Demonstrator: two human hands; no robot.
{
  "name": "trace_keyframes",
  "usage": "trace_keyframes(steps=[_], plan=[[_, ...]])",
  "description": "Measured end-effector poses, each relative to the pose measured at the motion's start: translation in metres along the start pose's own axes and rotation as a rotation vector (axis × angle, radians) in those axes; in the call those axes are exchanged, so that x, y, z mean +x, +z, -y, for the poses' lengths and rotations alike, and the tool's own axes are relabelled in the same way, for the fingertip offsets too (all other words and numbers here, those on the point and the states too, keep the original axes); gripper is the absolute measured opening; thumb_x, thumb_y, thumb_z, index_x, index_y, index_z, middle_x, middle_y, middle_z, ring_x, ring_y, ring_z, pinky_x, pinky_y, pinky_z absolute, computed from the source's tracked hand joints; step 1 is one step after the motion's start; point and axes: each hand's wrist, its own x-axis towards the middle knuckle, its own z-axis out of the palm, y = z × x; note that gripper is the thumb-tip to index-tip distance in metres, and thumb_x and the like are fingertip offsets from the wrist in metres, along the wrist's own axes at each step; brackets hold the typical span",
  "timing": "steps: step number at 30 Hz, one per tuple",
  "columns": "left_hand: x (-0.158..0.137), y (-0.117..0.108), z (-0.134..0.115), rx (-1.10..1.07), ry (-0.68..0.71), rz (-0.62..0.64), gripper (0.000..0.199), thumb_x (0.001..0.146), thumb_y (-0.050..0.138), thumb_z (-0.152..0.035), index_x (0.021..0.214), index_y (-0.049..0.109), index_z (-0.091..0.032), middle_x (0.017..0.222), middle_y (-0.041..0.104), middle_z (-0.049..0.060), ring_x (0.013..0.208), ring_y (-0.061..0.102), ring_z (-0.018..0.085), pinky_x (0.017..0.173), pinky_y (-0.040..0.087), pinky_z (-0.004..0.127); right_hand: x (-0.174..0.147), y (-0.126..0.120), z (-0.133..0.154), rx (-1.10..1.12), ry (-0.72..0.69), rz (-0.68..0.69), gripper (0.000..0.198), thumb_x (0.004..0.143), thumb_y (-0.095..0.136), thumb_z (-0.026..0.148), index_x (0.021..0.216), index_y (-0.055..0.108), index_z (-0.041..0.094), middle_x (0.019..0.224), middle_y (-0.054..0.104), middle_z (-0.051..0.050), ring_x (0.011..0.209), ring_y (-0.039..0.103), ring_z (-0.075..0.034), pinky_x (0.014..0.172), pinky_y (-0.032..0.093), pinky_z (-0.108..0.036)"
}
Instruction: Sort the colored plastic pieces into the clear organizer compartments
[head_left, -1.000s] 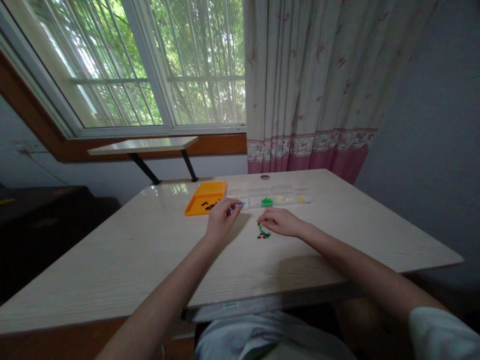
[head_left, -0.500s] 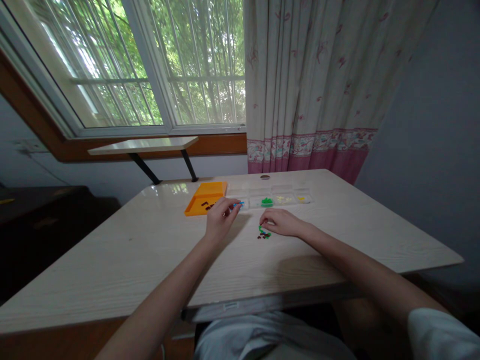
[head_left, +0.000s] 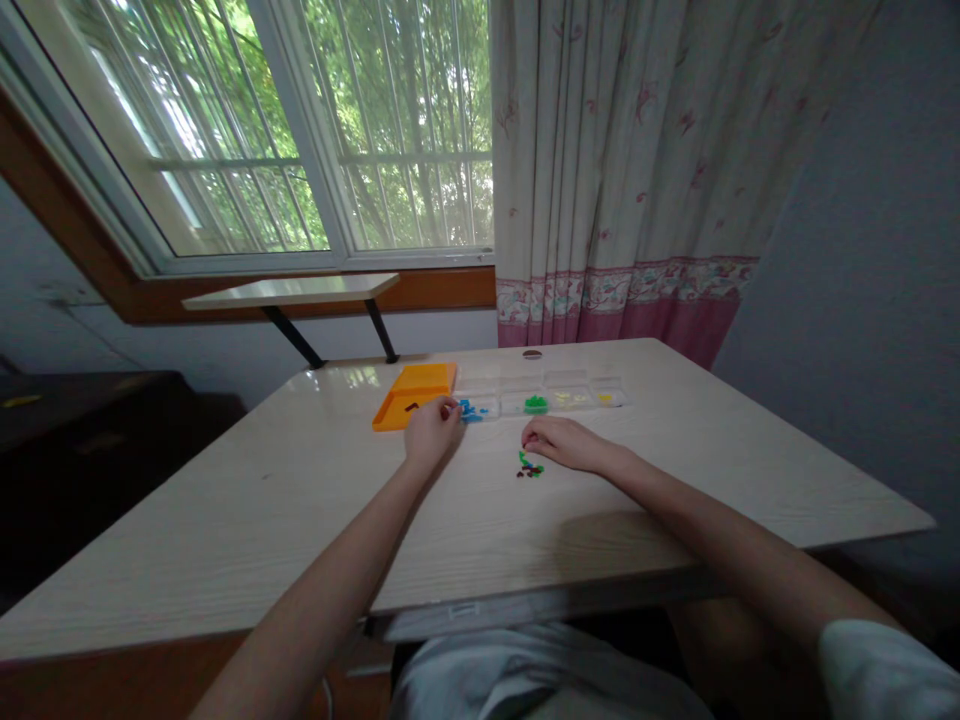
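My left hand [head_left: 433, 430] is closed, fingers curled together at the right edge of the open orange box [head_left: 390, 412]. Whether it holds anything is hidden. Dark brown pieces [head_left: 411, 407] lie in that box, partly behind my hand. Just right of my fingertips, small blue pieces [head_left: 472, 411] sit in a clear compartment box [head_left: 491, 409]. My right hand [head_left: 562, 442] rests low over the table, thumb and fingers pinched at a cluster of small green and brown pieces [head_left: 531, 469]. What sits in the pinch is too small to make out.
Further right, open clear boxes hold green pieces [head_left: 535, 404], pale yellow pieces [head_left: 571, 398] and yellow pieces [head_left: 604, 399]. A raised white shelf [head_left: 292, 290] stands at the table's back left. Behind the table [head_left: 300, 510] are a window and a curtain [head_left: 600, 200].
My left hand has drawn back left from over the blue pieces to the orange box's edge, uncovering more of them. My right hand stays at the small cluster.
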Motion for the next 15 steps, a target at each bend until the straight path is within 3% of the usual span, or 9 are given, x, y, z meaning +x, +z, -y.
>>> trace_keyframes(steps=[6, 9, 12, 15], plan=[[0.001, 0.001, 0.001, -0.055, 0.059, 0.031, 0.026, 0.08, 0.048, -0.031, 0.094, 0.064, -0.016, 0.064, 0.062, 0.003, 0.058, 0.054, 0.013, 0.053, 0.036, 0.022, 0.0, -0.001, 0.001, 0.015, -0.01, -0.032, 0.013, 0.083, 0.05, 0.024, 0.088, 0.059, 0.016, 0.082, 0.06, -0.004, 0.076, 0.054, -0.013, 0.068, 0.041, -0.023], [-0.005, -0.002, -0.011, -0.127, 0.207, 0.12, 0.022, 0.079, 0.049, -0.027, 0.089, 0.064, -0.016, 0.067, 0.061, 0.002, 0.056, 0.051, 0.011, 0.055, 0.037, 0.021, 0.0, -0.001, 0.002, 0.008, -0.028, -0.066, 0.013, 0.083, 0.05, 0.025, 0.088, 0.059, 0.016, 0.083, 0.059, -0.004, 0.076, 0.055, -0.013, 0.069, 0.041, -0.024], [-0.017, -0.005, -0.03, -0.204, 0.397, 0.286, 0.018, 0.079, 0.05, -0.024, 0.082, 0.066, -0.017, 0.071, 0.062, 0.002, 0.057, 0.05, 0.01, 0.057, 0.038, 0.021, 0.0, -0.001, 0.003, -0.015, -0.052, -0.138, 0.014, 0.083, 0.05, 0.025, 0.089, 0.059, 0.016, 0.084, 0.059, -0.005, 0.078, 0.054, -0.014, 0.07, 0.042, -0.025], [-0.029, -0.008, -0.047, -0.265, 0.464, 0.345, 0.018, 0.08, 0.049, -0.024, 0.083, 0.066, -0.018, 0.072, 0.062, 0.003, 0.059, 0.05, 0.01, 0.058, 0.038, 0.021, 0.0, -0.001, 0.004, -0.028, -0.079, -0.202, 0.015, 0.084, 0.048, 0.025, 0.089, 0.058, 0.016, 0.084, 0.059, -0.005, 0.078, 0.054, -0.014, 0.07, 0.042, -0.025]])
